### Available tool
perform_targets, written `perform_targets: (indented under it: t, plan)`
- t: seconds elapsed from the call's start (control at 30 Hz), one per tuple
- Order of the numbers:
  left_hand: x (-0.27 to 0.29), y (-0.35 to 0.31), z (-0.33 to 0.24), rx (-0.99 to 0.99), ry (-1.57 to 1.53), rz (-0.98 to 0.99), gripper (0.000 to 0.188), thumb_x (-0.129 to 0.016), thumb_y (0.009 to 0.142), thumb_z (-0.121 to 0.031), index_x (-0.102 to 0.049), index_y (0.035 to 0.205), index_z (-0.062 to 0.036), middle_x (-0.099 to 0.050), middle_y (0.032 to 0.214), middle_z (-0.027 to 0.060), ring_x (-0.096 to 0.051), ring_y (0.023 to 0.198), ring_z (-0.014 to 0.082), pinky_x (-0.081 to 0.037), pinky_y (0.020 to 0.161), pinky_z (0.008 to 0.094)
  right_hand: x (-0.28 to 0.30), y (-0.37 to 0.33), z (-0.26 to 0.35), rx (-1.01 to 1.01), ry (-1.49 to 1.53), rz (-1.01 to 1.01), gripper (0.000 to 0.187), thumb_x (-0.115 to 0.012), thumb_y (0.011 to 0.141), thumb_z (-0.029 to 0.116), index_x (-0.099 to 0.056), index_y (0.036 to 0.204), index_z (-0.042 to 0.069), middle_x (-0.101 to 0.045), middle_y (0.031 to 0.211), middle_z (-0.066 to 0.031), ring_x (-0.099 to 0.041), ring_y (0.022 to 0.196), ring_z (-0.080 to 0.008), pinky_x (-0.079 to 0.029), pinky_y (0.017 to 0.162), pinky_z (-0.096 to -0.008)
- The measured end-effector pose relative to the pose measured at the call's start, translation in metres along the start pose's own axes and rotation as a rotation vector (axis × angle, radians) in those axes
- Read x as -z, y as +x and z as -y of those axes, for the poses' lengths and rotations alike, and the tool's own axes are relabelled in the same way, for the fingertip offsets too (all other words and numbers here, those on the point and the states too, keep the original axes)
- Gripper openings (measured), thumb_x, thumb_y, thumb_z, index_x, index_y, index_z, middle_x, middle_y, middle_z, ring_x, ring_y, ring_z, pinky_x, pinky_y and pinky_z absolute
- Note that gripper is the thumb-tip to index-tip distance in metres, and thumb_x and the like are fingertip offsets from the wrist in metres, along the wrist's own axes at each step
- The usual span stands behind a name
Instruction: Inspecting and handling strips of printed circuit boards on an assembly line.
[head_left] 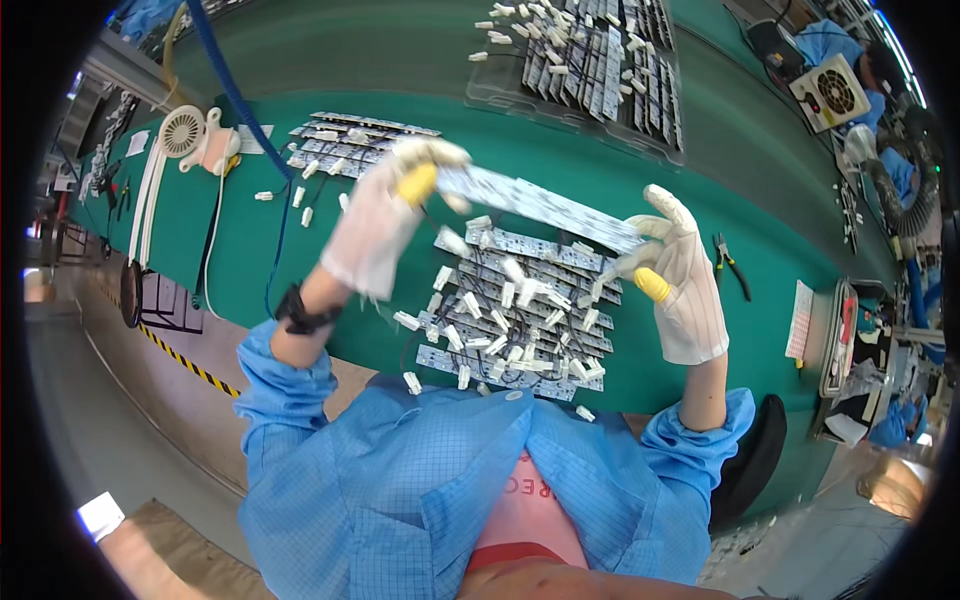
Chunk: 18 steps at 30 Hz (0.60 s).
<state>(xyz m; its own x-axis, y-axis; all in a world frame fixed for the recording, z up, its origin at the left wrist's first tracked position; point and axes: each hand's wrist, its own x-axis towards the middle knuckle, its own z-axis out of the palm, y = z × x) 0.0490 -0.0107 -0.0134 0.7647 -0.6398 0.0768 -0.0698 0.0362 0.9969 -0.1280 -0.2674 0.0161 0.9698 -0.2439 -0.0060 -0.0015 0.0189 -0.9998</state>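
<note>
While gloved, both hands [540,235] on strip board [540,205]

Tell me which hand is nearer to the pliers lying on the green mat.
Right. The right hand holds one end of the raised circuit strip, just left of the pliers. The left hand grips the strip's far end, well away.

Long white circuit strip [540,203], tilted, held aloft

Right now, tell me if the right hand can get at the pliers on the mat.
Probably yes. The pliers lie in the open just beside the right hand, with bare green mat between them. But that hand and the left hand are holding a circuit strip, so it must let go first.
</note>
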Motion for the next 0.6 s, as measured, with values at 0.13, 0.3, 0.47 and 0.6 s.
perform_targets:
  t: [0.13, 0.3, 0.47, 0.6]
  plan:
    - [0.101, 0.059, -0.012, 0.042, 0.375, -0.355, 0.033, -0.038, 0.082, -0.007, -0.06, 0.108, -0.0046, -0.063, 0.089, 0.0078, -0.058, 0.07, 0.0116, -0.048, 0.065, 0.0242, 0.043, 0.019, -0.04, 0.148, -0.958, -0.038, 0.05, -0.069, 0.077, 0.007, -0.053, 0.124, 0.016, -0.054, 0.122, -0.0075, -0.059, 0.104, -0.0246, -0.049, 0.085, -0.0358]
    - [0.181, 0.087, 0.052, 0.032, 0.881, -0.292, 0.028, -0.048, 0.087, -0.011, -0.064, 0.11, -0.0128, -0.066, 0.099, 0.0121, -0.065, 0.081, 0.0239, -0.05, 0.073, 0.0335, 0.041, 0.023, -0.065, 0.229, -1.283, -0.041, 0.039, -0.069, 0.072, 0.001, -0.057, 0.107, 0.013, -0.057, 0.114, -0.0105, -0.053, 0.111, -0.0322, -0.046, 0.091, -0.0413]
    - [0.123, 0.067, 0.025, -0.323, 1.188, -0.61, 0.036, -0.055, 0.085, -0.005, -0.063, 0.116, -0.0207, -0.064, 0.109, 0.0123, -0.061, 0.099, 0.029, -0.047, 0.084, 0.0387, 0.034, 0.021, -0.02, -0.16, 0.044, -0.156, 0.031, -0.071, 0.078, 0.006, -0.052, 0.101, -0.001, -0.06, 0.093, -0.012, -0.063, 0.083, -0.0184, -0.052, 0.073, -0.0312]
    - [0.025, 0.004, -0.033, -0.399, 0.687, -0.108, 0.038, -0.049, 0.093, -0.016, -0.051, 0.129, -0.0025, -0.065, 0.11, 0.0083, -0.06, 0.099, 0.0175, -0.046, 0.085, 0.0301, 0.014, -0.015, 0.019, 0.003, 0.228, -0.199, 0.037, -0.075, 0.077, 0.015, -0.051, 0.102, 0.0, -0.06, 0.085, -0.013, -0.062, 0.068, -0.0177, -0.054, 0.064, -0.0313]
